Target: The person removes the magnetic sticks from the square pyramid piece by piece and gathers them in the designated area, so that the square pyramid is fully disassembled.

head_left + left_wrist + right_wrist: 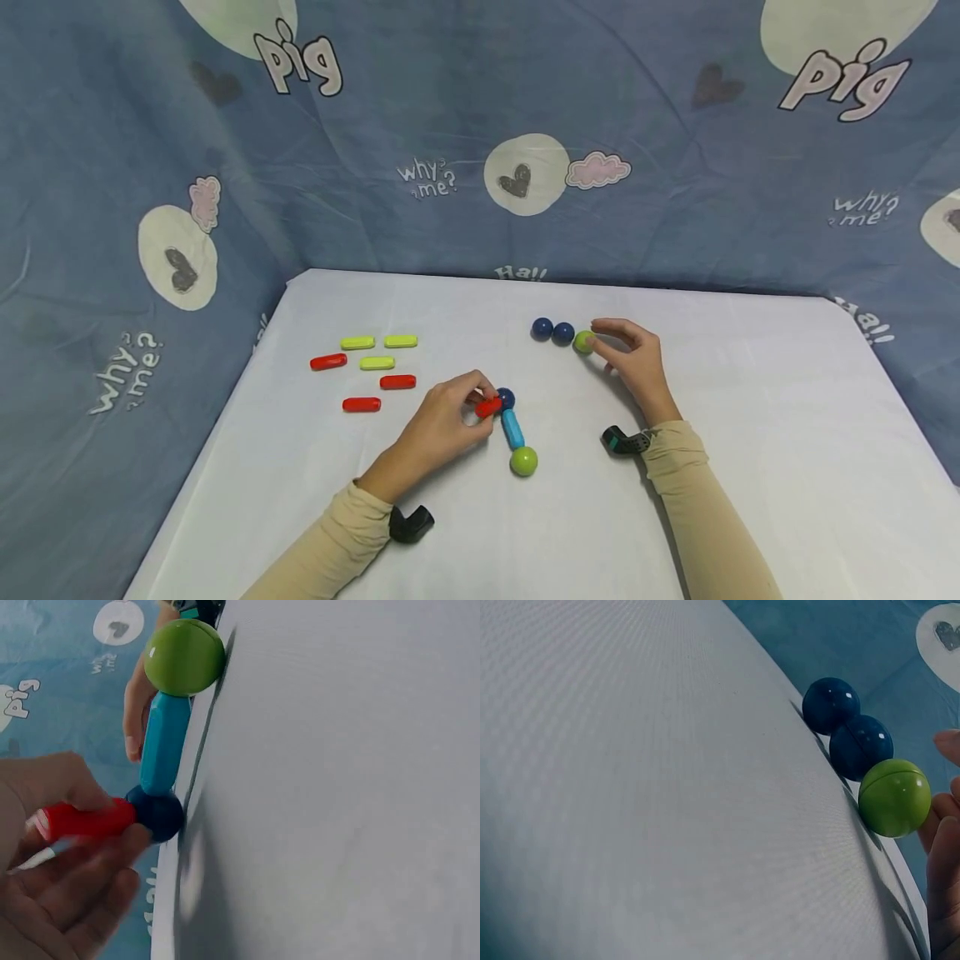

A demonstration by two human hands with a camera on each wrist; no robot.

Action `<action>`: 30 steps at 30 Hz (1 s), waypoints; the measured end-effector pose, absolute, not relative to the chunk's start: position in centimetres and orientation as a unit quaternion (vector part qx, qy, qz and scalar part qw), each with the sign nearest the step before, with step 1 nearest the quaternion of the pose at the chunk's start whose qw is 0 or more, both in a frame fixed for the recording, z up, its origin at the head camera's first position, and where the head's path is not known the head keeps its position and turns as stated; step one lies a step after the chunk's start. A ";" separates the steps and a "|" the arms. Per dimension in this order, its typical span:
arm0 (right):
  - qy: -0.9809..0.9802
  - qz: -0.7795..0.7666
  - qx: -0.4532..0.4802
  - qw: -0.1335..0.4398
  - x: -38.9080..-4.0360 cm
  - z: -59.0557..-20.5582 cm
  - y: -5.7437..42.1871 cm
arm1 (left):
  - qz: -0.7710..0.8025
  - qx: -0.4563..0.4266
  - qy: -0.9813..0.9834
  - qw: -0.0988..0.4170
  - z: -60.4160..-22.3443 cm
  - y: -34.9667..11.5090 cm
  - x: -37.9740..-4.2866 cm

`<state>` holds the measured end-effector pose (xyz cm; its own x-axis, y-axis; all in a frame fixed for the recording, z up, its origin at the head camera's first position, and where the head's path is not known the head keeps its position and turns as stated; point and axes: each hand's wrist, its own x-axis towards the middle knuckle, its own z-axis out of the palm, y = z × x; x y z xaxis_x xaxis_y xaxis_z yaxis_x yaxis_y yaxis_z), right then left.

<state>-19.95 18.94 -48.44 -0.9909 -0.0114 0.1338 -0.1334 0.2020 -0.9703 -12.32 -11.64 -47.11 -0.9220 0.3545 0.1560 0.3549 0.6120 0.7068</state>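
Between thumb and fingers, my left hand [448,418] pinches a red rod [90,820], whose end meets a dark blue ball [159,816]. From that ball a light blue rod [512,428] runs to a green ball [523,461] nearer to me. My right hand [636,364] is spread at a second green ball [895,798], farther back on the table. Its thumb looks close to or touching this ball; contact cannot be told. Two dark blue balls [861,748] lie in a row with the second green one.
On the left of the white table [247,500] lie several loose rods, such as a yellow-green rod [377,363] and a red rod [362,405]. A blue printed cloth [465,233] hangs behind the back edge.
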 end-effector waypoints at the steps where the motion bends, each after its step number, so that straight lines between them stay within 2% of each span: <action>1: -0.773 0.631 0.046 0.050 -20.0 -48.5 19.0 | -0.389 -0.190 -0.902 0.000 -47.2 -11.7 -12.4; 10: -0.732 0.670 0.035 0.119 -21.3 -50.5 19.2 | -0.378 -0.155 -0.913 -0.016 -47.9 -12.0 -12.8; 13: -0.729 0.671 0.064 0.119 -21.3 -50.5 18.6 | -0.382 -0.150 -0.911 -0.026 -47.9 -12.0 -12.9; 16: -0.742 0.653 0.129 0.079 -20.9 -50.3 17.4 | -0.383 -0.148 -0.911 -0.036 -48.0 -12.1 -12.9; 21: -0.769 0.593 0.235 -0.049 -19.7 -50.3 14.1 | -0.382 -0.151 -0.911 -0.042 -48.0 -12.1 -12.9; 24: -0.777 0.557 0.273 -0.106 -18.8 -50.7 12.2 | -0.382 -0.157 -0.910 -0.042 -48.0 -12.1 -12.9; 30: -0.789 0.515 0.313 -0.120 -18.2 -51.2 10.6 | -0.365 -0.152 -0.918 -0.035 -47.9 -12.4 -12.9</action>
<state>-18.16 10.64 -51.24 -0.7745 -0.6184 0.1330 -0.3707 0.2735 -0.8876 -12.90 -12.40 -47.85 -0.9512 0.3052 0.0464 0.2537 0.6873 0.6806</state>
